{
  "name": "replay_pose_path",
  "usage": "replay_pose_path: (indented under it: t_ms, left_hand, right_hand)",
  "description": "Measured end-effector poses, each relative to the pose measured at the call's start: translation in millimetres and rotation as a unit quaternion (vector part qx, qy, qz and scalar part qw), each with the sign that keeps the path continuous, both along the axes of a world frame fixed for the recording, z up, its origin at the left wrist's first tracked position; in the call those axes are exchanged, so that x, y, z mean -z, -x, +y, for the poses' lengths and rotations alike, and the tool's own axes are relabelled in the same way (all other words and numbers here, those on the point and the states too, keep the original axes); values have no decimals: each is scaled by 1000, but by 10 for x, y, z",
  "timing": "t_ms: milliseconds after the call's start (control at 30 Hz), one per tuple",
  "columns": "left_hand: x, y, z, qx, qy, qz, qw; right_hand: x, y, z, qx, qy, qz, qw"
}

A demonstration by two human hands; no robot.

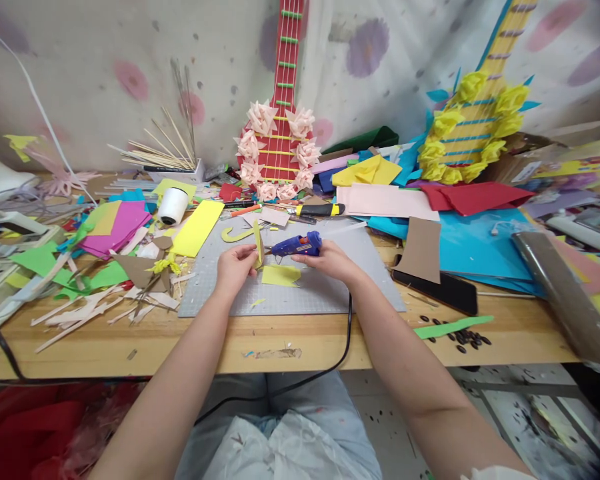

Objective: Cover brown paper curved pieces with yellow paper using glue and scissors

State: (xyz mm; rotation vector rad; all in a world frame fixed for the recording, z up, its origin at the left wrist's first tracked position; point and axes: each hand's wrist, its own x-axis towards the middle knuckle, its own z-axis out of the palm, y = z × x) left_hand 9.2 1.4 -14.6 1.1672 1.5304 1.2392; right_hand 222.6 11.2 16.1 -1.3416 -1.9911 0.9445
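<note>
My left hand [239, 269] pinches a small yellow-green cutout [259, 245], held upright above the grey cutting mat [215, 297]. In my right hand [334, 261] is a blue glue gun [300, 245], its nozzle pointing left, close to the cutout. I cannot tell whether the nozzle touches it. Below the two hands a yellow-green piece [281, 275] lies flat on the mat. Behind my left hand lies a hook-shaped yellow-green strip [236, 235]. The glue gun's black cord [349, 333] drops over the table's front edge.
A red paper guitar [275, 150] with pink flowers stands at the back, a yellow one [467, 133] at the right. A phone [440, 290], black beads [467, 339] and blue sheets [480, 247] lie right. Paper scraps [90, 310] and a white spool [173, 205] are left.
</note>
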Motion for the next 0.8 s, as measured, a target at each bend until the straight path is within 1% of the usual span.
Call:
replay_pose_path:
  t_ms: [133, 300, 467, 567, 800]
  left_hand:
    - [-11, -9, -12, -26, -12, 11, 1000]
    - [-10, -9, -21, -55, -29, 7, 998]
    - [-46, -23, -27, -72, -23, 14, 997]
    - [-57, -26, -20, -71, -19, 14, 997]
    - [-35, -19, -9, -67, -20, 2, 998]
  right_hand:
    - [37, 43, -11, -22, -21, -2, 1000]
    - [31, 90, -34, -19, -47, -13, 999]
    - [22, 115, -36, -25, -56, -63, 996]
    - [31, 119, -31, -26, -54, -77, 995]
    - [63, 127, -13, -14, -69, -59, 996]
